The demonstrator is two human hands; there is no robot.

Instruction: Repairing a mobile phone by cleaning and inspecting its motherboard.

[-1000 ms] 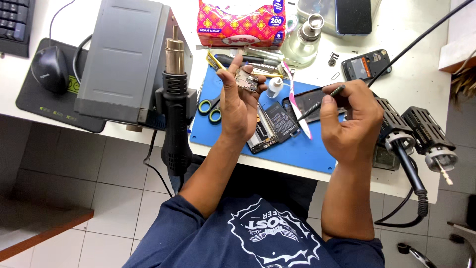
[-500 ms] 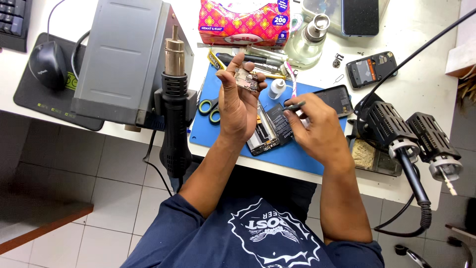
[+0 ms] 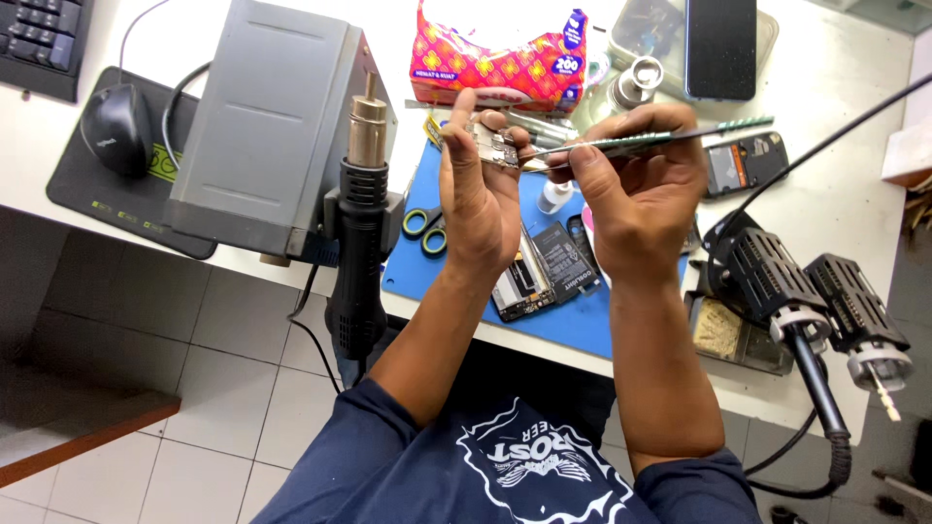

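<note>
The person's left hand (image 3: 481,199) pinches a small, silvery circuit board (image 3: 493,147) between thumb and fingertips, raised above the blue rectangular work mat (image 3: 427,277). The right hand (image 3: 636,199) is clenched around a thin metal tool with a green-patterned handle (image 3: 660,138), its tip meeting the board's edge.

The board is held only at its edges, in the air, so a hard push from the tool tip could likely twist it out of the pinch and drop it onto the opened black phone with its exposed battery (image 3: 546,272) lying on the mat below. A slip of the tip could also scratch small parts on the board or jab the left thumb. The black hot-air handle with a brass nozzle (image 3: 361,223) stands in its holder just beside the left forearm; if it is hot, a sideways elbow movement might brush it.

Compared with half a second ago, the right hand has come up from the mat, where it was reaching down by the opened phone, and now carries the tool at the board. The left hand has kept the board raised in much the same place. The orange-handled scissors (image 3: 424,231) lie unmoved.
</note>
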